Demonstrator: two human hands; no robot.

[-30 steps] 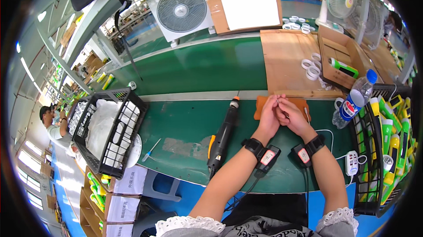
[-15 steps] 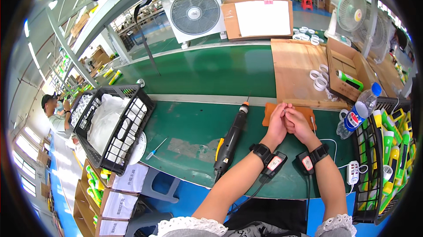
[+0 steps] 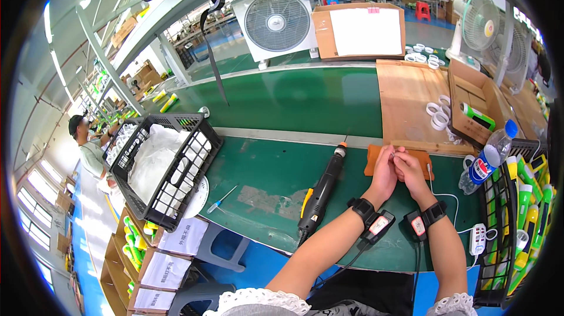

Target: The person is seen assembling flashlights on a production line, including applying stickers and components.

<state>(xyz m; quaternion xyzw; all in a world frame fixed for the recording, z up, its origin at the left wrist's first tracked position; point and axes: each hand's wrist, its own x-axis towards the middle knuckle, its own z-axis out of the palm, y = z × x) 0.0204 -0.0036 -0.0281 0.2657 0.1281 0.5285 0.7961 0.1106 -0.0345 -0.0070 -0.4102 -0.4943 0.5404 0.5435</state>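
Note:
My left hand (image 3: 384, 176) and my right hand (image 3: 410, 171) are pressed together, fingers curled against each other. Whatever is between them, if anything, is hidden. They rest over an orange pad (image 3: 419, 158) on the green worktable, which they partly cover. Each wrist wears a black strap with a small cabled box. Left of my hands lies a black electric screwdriver (image 3: 320, 191), its orange-ringed tip pointing away from me. Farther left, a small screwdriver with a pale blue handle (image 3: 214, 206) lies on the table.
A black crate (image 3: 170, 216) with a plastic liner stands at left. At right are a water bottle (image 3: 489, 160), a crate of yellow-green flashlights (image 3: 531, 210), a white power strip (image 3: 478, 239) and a cardboard box (image 3: 461, 117). White rings (image 3: 439, 120) lie on the wooden board. A person (image 3: 88, 145) works far left.
The whole scene has shifted right and slightly down in view, as my head has turned. My hands stay pressed together over the orange pad.

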